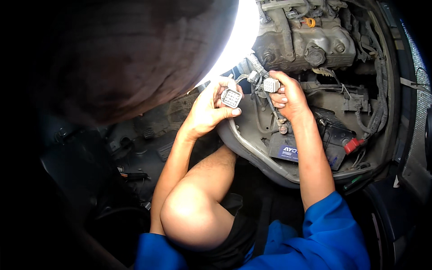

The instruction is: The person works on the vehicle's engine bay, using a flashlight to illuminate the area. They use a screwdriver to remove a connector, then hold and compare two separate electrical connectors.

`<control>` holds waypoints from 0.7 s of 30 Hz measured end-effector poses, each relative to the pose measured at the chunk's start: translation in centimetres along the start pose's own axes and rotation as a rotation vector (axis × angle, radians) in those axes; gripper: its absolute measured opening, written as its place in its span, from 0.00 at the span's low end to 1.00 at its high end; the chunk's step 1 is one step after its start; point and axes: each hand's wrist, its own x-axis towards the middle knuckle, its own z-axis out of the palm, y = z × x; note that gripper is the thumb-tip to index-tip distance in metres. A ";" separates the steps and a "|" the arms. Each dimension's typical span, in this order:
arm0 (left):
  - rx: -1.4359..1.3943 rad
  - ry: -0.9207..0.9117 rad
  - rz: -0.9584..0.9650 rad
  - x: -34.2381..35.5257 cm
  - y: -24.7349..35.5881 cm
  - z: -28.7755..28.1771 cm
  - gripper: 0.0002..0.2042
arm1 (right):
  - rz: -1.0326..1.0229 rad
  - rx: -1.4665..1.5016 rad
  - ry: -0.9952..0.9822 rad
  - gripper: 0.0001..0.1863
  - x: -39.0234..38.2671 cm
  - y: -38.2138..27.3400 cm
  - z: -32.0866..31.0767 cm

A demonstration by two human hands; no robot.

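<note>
My left hand (213,104) is closed on a light grey wiring connector (231,97), its multi-pin face turned up toward me. A short way to the right, my right hand (290,95) grips a second, whitish connector (271,85) between thumb and fingers; its face is a grid of small holes. The two connectors are apart. Between them a wiring harness (254,60) comes down from the engine, with another small grey plug (253,77) on its wires. Under my hands lies the open engine bay.
Beyond my right hand sits the engine's valve cover (301,47) with an orange dipstick handle (309,22). A battery (310,137) with a red terminal cover (353,145) lies below right. A large dark rounded shape (135,54) with a bright lit edge fills the upper left. My bent knee (191,216) is below my left hand.
</note>
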 end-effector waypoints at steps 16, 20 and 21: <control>0.005 0.015 -0.012 0.1 0.3 0.1 0.23 | 0.019 0.013 -0.016 0.13 0.3 0.0 -0.4; 0.137 0.061 -0.063 -0.2 0.3 1.3 0.22 | -0.026 -0.043 0.020 0.13 0.1 -0.1 -0.2; 0.166 0.066 -0.027 -0.4 0.6 1.4 0.22 | -0.063 -0.081 0.016 0.13 -0.2 0.1 0.4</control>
